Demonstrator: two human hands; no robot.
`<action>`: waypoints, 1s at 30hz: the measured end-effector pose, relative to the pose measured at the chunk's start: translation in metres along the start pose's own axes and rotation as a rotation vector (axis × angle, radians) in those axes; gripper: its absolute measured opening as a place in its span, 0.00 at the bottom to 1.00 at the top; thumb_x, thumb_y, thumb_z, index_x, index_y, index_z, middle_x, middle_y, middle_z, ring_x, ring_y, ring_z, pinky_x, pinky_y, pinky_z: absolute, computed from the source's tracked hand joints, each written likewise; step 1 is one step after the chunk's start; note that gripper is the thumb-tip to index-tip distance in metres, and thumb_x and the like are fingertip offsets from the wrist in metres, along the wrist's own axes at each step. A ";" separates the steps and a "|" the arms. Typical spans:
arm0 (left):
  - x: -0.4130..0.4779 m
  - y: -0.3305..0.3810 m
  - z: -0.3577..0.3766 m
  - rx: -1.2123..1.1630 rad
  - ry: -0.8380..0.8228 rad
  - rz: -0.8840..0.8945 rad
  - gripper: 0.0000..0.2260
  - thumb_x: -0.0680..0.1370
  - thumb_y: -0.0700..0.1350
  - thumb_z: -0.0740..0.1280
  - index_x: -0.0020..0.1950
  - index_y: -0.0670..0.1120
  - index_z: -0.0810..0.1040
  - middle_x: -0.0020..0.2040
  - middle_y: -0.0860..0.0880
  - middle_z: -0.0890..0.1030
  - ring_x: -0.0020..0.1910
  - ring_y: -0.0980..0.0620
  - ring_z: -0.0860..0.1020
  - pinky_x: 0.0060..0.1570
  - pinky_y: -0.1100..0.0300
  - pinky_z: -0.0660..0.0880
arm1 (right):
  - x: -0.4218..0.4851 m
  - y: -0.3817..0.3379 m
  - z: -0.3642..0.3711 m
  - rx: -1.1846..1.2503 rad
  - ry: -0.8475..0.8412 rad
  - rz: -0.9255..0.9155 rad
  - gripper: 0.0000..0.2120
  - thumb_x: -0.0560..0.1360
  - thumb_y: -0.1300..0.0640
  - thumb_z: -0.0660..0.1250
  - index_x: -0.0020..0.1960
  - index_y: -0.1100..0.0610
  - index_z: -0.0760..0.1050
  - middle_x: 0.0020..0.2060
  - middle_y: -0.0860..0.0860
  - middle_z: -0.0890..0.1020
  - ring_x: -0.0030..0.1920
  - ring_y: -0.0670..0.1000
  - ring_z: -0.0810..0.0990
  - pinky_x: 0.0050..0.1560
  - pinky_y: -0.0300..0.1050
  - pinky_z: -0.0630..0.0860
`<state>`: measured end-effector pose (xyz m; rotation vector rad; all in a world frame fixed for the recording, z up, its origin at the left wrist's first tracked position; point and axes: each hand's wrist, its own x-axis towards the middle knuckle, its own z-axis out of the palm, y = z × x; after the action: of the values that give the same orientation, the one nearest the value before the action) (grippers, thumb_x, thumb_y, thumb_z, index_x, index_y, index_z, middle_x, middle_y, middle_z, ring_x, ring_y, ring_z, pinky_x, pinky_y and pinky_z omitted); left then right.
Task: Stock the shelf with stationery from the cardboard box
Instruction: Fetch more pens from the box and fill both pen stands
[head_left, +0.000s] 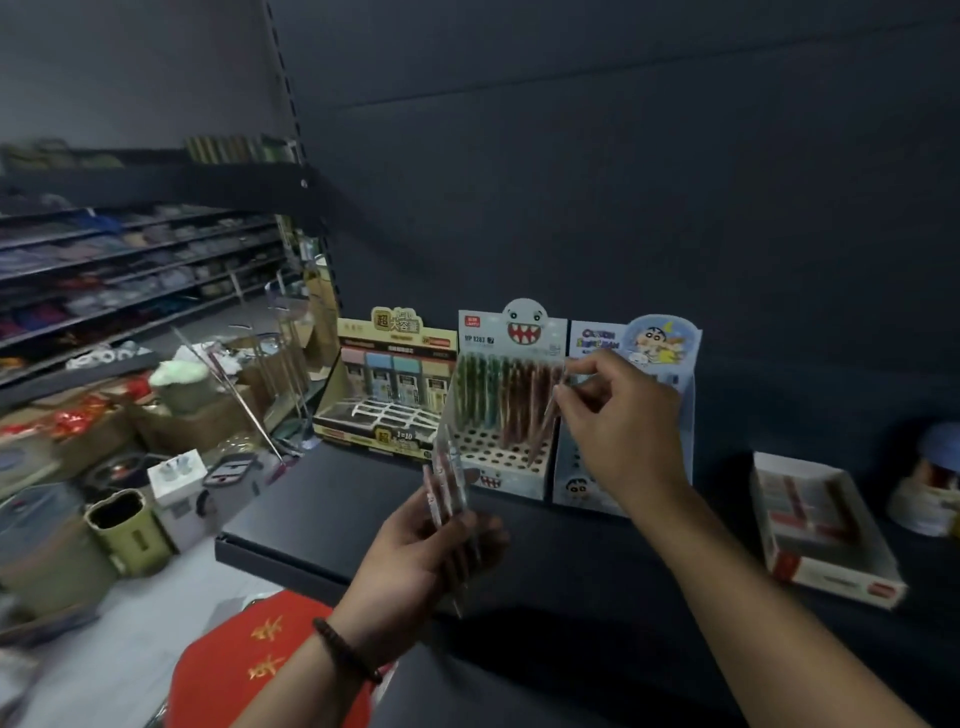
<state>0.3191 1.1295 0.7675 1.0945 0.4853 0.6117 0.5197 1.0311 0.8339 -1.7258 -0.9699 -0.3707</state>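
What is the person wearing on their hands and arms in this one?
No gloves, and no sleeves show on either forearm. The left hand has a dark beaded bracelet round its wrist; the right hand and its wrist wear nothing.

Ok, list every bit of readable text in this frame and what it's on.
"MP 8283": header of the toothy-face pen box.
"1=10": front lip of the yellow box.
"超大容量": that box's header card.
Too blurred: blue cartoon box title, gold characters on the red sheet, all small print.
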 end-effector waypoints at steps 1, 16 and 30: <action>0.011 0.002 -0.004 -0.005 -0.012 0.003 0.14 0.81 0.33 0.66 0.67 0.41 0.78 0.50 0.33 0.84 0.49 0.35 0.85 0.52 0.46 0.84 | 0.006 0.001 0.009 -0.023 0.000 0.001 0.05 0.78 0.56 0.76 0.53 0.52 0.83 0.39 0.43 0.84 0.41 0.41 0.83 0.46 0.42 0.83; 0.133 0.027 -0.061 0.098 -0.390 -0.034 0.12 0.85 0.35 0.62 0.67 0.39 0.75 0.56 0.35 0.85 0.54 0.34 0.85 0.52 0.46 0.84 | 0.034 0.013 0.087 -0.275 0.001 0.118 0.04 0.79 0.54 0.74 0.53 0.47 0.81 0.40 0.39 0.81 0.45 0.41 0.81 0.50 0.40 0.79; 0.152 0.016 -0.072 0.172 -0.528 -0.038 0.12 0.86 0.38 0.61 0.70 0.40 0.70 0.59 0.37 0.84 0.47 0.37 0.85 0.44 0.49 0.83 | 0.032 0.012 0.107 -0.319 -0.063 0.087 0.08 0.78 0.57 0.75 0.57 0.50 0.84 0.42 0.40 0.83 0.42 0.39 0.81 0.50 0.36 0.80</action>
<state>0.3823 1.2848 0.7452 1.3510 0.0988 0.2309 0.5262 1.1393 0.8062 -2.0723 -0.9132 -0.4339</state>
